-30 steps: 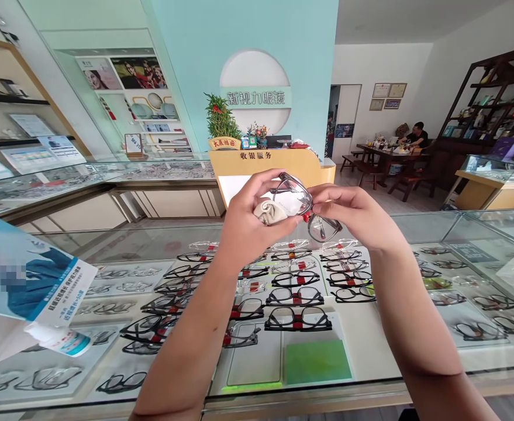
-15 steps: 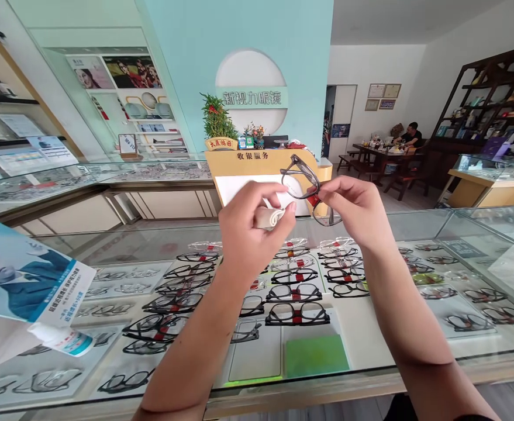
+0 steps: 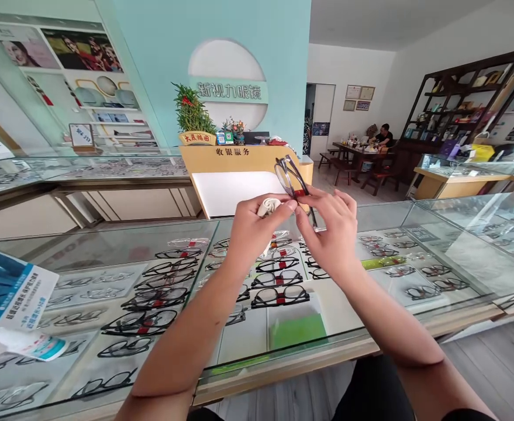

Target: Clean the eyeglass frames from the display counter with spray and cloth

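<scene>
A dark-framed pair of eyeglasses (image 3: pixel 299 174) with a red tag at its middle is held up above the glass counter, turned nearly upright. My right hand (image 3: pixel 333 234) is closed on it, fingers at the tag and the lower part. In my left hand (image 3: pixel 254 231) a rolled cream cloth (image 3: pixel 269 206) is gripped. The left thumb and fingertips reach the edge of the eyeglasses near the tag; whether they pinch the frame is hard to see. Beneath both hands, rows of eyeglasses (image 3: pixel 280 296) lie inside the glass display case (image 3: pixel 344 336).
A white spray bottle (image 3: pixel 31 344) and a printed sign (image 3: pixel 13 289) stand at the left. Beyond are a yellow cashier desk (image 3: pixel 245 161) and potted plant (image 3: pixel 190 111). A person (image 3: pixel 385 137) sits at a far wooden table. A green card (image 3: pixel 298 331) lies in the case.
My hands have come together, and the eyeglasses have turned more upright. The left fingertips now meet the frame. The view has swung to the right.
</scene>
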`<state>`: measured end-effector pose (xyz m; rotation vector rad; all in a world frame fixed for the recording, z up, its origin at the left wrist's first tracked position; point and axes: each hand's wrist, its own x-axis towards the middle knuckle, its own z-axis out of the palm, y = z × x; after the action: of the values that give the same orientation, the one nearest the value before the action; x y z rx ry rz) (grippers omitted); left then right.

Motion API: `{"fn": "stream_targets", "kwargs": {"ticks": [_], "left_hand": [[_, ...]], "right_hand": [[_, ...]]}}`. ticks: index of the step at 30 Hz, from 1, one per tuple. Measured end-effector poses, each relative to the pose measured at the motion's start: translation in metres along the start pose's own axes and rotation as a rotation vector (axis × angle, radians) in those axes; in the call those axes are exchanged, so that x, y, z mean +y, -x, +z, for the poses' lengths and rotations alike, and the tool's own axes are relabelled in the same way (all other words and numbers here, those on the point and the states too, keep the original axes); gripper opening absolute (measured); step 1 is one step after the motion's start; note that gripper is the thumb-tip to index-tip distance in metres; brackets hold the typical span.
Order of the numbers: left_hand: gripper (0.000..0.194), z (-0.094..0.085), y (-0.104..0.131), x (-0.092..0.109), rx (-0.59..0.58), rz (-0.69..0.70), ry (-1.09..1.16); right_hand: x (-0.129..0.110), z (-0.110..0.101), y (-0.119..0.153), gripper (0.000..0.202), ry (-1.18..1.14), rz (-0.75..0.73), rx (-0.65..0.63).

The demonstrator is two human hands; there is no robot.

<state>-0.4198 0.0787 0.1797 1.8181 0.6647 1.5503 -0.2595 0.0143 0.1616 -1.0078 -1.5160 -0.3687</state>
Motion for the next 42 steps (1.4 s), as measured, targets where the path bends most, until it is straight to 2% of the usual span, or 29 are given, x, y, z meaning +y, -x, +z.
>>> {"fn": "stream_targets", "kwargs": {"ticks": [2,4,7,9,12,15,20,25,28,33,38,42], "left_hand": [[0.037,0.008,0.002,-0.005,-0.011,-0.02,0.018],[0.032,0.016,0.005,-0.006,-0.021,-0.006,-0.005],[0.022,0.03,0.009,-0.003,-0.074,0.032,-0.131],[0.02,0.04,0.011,0.002,-0.168,0.04,-0.267],[0.022,0.059,0.012,0.008,-0.377,0.028,-0.496],[0.018,0.078,0.015,0.011,-0.6,0.004,-0.718],[0.015,0.107,0.031,0.001,-0.908,-0.07,-0.93],[0.009,0.127,0.055,-0.022,-1.088,-0.134,-1.035],[0.008,0.134,0.062,-0.034,-1.116,-0.159,-1.046],[0.019,0.14,0.064,-0.047,-1.112,-0.244,-1.044],[0.031,0.144,0.062,-0.05,-1.09,-0.293,-1.007],[0.028,0.145,0.062,-0.049,-1.108,-0.285,-1.037]], "right_hand": [[0.003,-0.009,0.01,0.007,-0.018,0.0,0.005],[0.021,-0.019,0.015,0.008,-0.05,0.01,0.096],[0.084,-0.032,0.014,0.042,-0.002,0.105,0.348],[0.141,-0.039,0.015,0.06,0.077,0.239,0.419],[0.215,-0.049,0.03,0.063,0.197,0.581,0.291],[0.257,-0.055,0.052,0.062,0.289,0.836,0.155],[0.283,-0.054,0.075,0.056,0.3,0.921,0.067],[0.294,-0.047,0.08,0.054,0.268,0.928,-0.023],[0.298,-0.043,0.082,0.053,0.253,0.926,-0.06],[0.305,-0.041,0.086,0.053,0.23,0.96,-0.074],[0.32,-0.04,0.091,0.048,0.166,1.033,-0.035],[0.332,-0.038,0.095,0.044,0.113,1.082,0.001]]}}
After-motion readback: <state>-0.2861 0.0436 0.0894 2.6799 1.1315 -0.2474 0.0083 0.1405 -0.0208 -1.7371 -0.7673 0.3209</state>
